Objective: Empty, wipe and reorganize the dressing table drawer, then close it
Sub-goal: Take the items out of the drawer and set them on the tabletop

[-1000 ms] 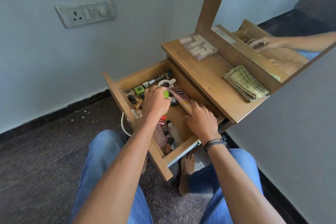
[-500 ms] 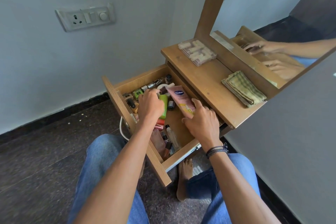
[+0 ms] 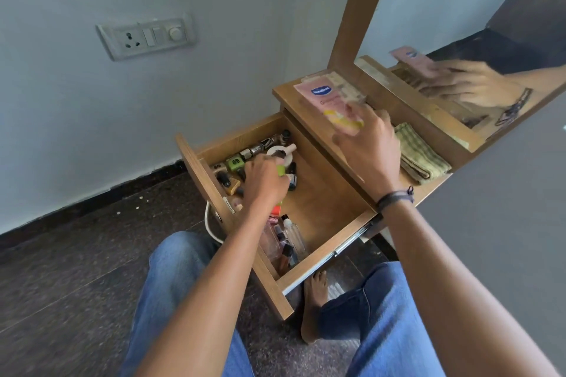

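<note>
Head view: drawer (image 3: 321, 208) pulled out, bottles crowded along its left side. Left hand (image 3: 265, 182) curled around green tube (image 3: 280, 170) inside. Right hand (image 3: 366, 139) grips pink tube (image 3: 329, 104) over wooden table (image 3: 312, 128); checked cloth (image 3: 421, 159) beside mirror (image 3: 459, 24). Dark speckled floor (image 3: 76, 269), grey wall.

Drawer (image 3: 321, 202) below tabletop (image 3: 309, 119), cloth (image 3: 422, 159) on tabletop

Home bedroom corner: I'm at a wooden dressing table (image 3: 321, 128), mirror (image 3: 459, 9) at 1 o'clock, cosmetics-filled drawer (image 3: 321, 208) centre, wall socket (image 3: 147, 37) at 10 o'clock.
</note>
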The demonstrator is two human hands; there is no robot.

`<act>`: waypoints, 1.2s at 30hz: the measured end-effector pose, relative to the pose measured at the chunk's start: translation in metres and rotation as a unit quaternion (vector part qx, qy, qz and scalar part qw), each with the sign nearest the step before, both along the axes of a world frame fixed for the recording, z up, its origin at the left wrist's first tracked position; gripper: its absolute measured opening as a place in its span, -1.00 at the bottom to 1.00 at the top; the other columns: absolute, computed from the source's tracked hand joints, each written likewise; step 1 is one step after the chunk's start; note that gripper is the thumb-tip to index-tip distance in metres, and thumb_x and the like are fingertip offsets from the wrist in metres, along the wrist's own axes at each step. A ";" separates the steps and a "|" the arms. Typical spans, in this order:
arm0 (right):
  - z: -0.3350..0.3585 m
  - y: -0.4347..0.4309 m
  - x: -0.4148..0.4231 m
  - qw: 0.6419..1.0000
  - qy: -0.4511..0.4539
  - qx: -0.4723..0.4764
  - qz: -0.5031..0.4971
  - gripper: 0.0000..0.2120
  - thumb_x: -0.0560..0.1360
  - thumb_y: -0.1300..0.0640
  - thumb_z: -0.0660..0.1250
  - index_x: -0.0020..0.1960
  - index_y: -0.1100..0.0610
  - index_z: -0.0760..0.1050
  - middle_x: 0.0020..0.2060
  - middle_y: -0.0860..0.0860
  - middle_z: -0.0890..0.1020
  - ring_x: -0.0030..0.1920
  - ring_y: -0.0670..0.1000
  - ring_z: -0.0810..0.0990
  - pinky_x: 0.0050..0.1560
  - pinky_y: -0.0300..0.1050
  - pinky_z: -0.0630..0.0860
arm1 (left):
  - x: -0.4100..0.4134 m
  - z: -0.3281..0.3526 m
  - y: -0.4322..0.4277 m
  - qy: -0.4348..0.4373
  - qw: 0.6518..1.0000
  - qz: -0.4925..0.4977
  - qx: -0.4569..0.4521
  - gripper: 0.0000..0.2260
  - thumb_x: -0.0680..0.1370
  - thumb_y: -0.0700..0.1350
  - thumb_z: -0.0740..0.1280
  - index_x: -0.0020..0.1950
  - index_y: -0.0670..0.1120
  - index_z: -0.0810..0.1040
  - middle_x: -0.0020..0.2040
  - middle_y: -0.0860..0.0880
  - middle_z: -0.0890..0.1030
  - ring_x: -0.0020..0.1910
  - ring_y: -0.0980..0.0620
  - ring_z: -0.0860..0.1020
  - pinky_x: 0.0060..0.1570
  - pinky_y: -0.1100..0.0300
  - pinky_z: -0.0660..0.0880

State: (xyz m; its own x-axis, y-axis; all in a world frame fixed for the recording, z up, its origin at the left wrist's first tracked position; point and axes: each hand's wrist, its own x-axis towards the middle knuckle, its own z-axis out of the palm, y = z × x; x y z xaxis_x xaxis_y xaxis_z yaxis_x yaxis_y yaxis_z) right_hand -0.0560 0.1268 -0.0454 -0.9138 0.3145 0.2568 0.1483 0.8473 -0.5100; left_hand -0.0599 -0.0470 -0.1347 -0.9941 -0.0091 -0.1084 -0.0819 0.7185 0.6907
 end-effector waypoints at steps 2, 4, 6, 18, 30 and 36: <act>0.000 0.011 -0.019 1.000 -0.015 0.017 -0.010 -0.38 0.43 -0.03 0.49 0.46 -0.10 0.42 0.23 0.09 0.50 0.14 0.21 0.59 0.08 0.00 0.50 | 0.002 -0.004 0.002 0.005 1.000 -0.023 -0.019 -0.63 0.58 -0.06 0.40 0.40 0.01 0.53 0.41 -0.04 0.43 0.38 -0.12 0.30 0.32 0.01 0.34; -0.002 0.020 -0.035 0.999 -0.025 0.022 -0.014 -0.39 0.45 -0.04 0.50 0.46 -0.07 0.43 0.25 0.10 0.49 0.19 0.21 0.57 0.13 0.04 0.52 | 0.002 -0.007 0.003 0.014 0.998 -0.042 -0.042 -0.63 0.60 -0.03 0.38 0.41 0.00 0.52 0.41 -0.03 0.42 0.37 -0.11 0.27 0.35 0.00 0.33; -0.005 0.027 -0.047 0.999 -0.022 0.025 -0.013 -0.39 0.46 -0.04 0.49 0.47 -0.05 0.42 0.27 0.11 0.49 0.22 0.21 0.54 0.20 0.10 0.53 | 0.000 -0.009 0.002 0.019 0.996 -0.059 -0.060 -0.62 0.60 0.00 0.36 0.42 0.00 0.50 0.41 -0.02 0.41 0.37 -0.11 0.25 0.36 -0.01 0.31; -0.018 0.044 -0.086 0.988 0.000 0.150 -0.040 -0.47 0.55 -0.09 0.38 0.47 -0.03 0.39 0.28 0.13 0.44 0.24 0.24 0.43 0.20 0.17 0.43 | -0.009 -0.015 0.005 0.023 0.994 -0.071 -0.085 -0.60 0.59 0.05 0.37 0.41 0.02 0.51 0.43 -0.01 0.41 0.39 -0.10 0.24 0.37 -0.04 0.31; -0.023 0.050 -0.091 0.986 0.035 0.157 -0.052 -0.54 0.60 -0.11 0.27 0.47 -0.06 0.40 0.30 0.13 0.40 0.28 0.24 0.36 0.17 0.16 0.39 | -0.011 -0.016 0.006 0.028 0.994 -0.071 -0.075 -0.61 0.59 0.04 0.38 0.40 0.01 0.52 0.43 0.00 0.42 0.39 -0.10 0.24 0.39 -0.06 0.29; -0.020 0.044 -0.099 0.984 0.047 0.167 -0.046 -0.63 0.57 -0.01 0.28 0.36 0.01 0.51 0.27 0.13 0.43 0.28 0.24 0.37 0.18 0.17 0.40 | -0.011 -0.016 0.005 0.024 0.995 -0.067 -0.072 -0.61 0.58 0.05 0.38 0.40 0.02 0.52 0.43 0.00 0.41 0.40 -0.10 0.23 0.38 -0.06 0.29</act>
